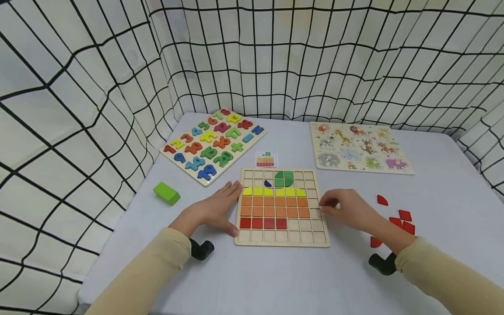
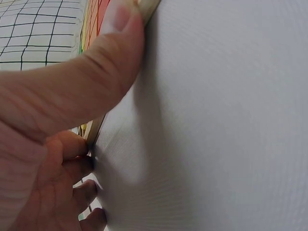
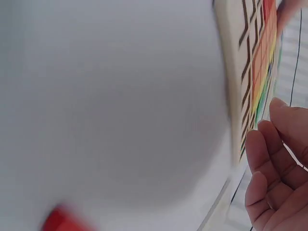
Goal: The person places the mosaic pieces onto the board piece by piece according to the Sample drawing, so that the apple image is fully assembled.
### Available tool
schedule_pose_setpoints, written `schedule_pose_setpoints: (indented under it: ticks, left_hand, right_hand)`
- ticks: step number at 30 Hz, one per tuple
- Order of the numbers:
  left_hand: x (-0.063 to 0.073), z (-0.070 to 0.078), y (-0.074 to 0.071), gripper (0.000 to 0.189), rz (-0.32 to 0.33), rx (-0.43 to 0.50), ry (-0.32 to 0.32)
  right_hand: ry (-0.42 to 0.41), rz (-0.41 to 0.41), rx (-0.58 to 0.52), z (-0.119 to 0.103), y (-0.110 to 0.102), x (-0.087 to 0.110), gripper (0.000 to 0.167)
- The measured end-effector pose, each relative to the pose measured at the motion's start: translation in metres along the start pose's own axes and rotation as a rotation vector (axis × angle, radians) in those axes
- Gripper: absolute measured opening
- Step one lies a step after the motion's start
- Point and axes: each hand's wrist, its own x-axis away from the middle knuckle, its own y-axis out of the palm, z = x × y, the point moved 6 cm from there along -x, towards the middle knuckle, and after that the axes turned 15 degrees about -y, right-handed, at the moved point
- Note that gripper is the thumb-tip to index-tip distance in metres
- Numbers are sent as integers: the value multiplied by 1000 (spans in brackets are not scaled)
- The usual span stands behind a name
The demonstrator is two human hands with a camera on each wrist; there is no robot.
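Observation:
A wooden grid board lies on the table, filled partly with red squares, rows of orange squares, yellow rounded pieces, green pieces and a small dark blue piece. At its left edge my left hand rests with extended fingers, the thumb by the lower left corner. My right hand hovers at the board's right edge, fingers loosely bent. In the right wrist view, a gap shows between thumb and fingers, with nothing in it.
Loose red pieces lie to the right, partly behind my right forearm. Behind the board are a small pattern card, a number puzzle and an animal puzzle. A green block sits at left. Black netting surrounds the table.

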Motion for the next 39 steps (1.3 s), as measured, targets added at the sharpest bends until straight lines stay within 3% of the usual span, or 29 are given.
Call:
schedule_pose_setpoints:
  ticks: [5, 10, 14, 19, 23, 27, 34, 39]
  left_hand:
    - [-1, 1, 1, 126, -7, -7, -8]
    - [0, -1, 0, 126, -5, -14, -20]
    - [1, -1, -2, 126, 1, -13, -23]
    - [2, 0, -3, 125, -2, -11, -19]
    - [2, 2, -2, 125, -9, -4, -15]
    - [0, 1, -2, 125, -3, 0, -8]
    - [-1, 0, 0, 126, -10, 2, -11]
    - [-1, 0, 0, 126, -5, 5, -11]
  right_hand:
    - [71, 89, 52, 44, -36, 41, 16]
    - [166, 117, 90, 90, -68, 80, 26]
    - [236, 101, 104, 119, -80, 106, 31]
    - [268, 11, 80, 142, -78, 127, 38]
    - [273, -33, 58, 150, -72, 132, 44]
    - [258, -28, 73, 151, -71, 131, 41]
    - [254, 21, 93, 143, -74, 128, 30]
    - [229, 87, 115, 125, -75, 113, 27]
